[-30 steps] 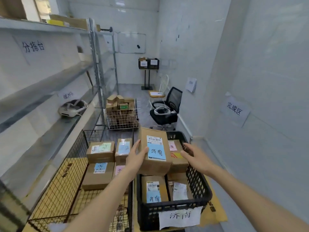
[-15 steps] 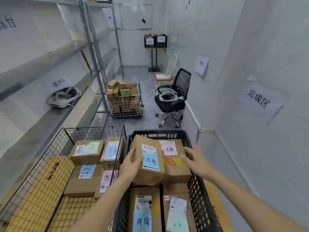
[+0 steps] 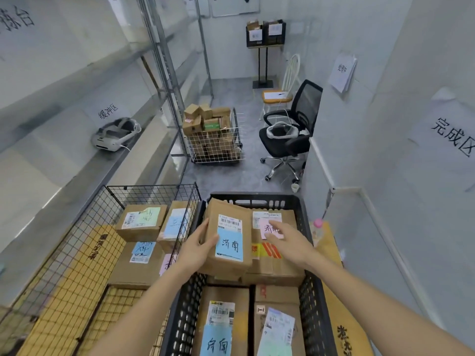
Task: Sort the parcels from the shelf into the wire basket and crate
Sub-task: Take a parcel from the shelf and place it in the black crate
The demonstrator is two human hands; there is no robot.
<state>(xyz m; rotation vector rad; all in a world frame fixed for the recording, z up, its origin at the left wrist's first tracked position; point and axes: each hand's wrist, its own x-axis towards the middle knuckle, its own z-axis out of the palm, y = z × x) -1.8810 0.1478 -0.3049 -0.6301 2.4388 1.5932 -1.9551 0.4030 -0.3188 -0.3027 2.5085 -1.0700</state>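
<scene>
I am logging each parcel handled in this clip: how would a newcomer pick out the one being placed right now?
Find the black plastic crate right of the black wire basket. In its far left part lies a brown cardboard parcel, gripped by the left hand. Its large blue handwritten sticker sets it apart; the neighbouring box carries a pink one.

Two bare forearms, no sleeves, bare hands
</scene>
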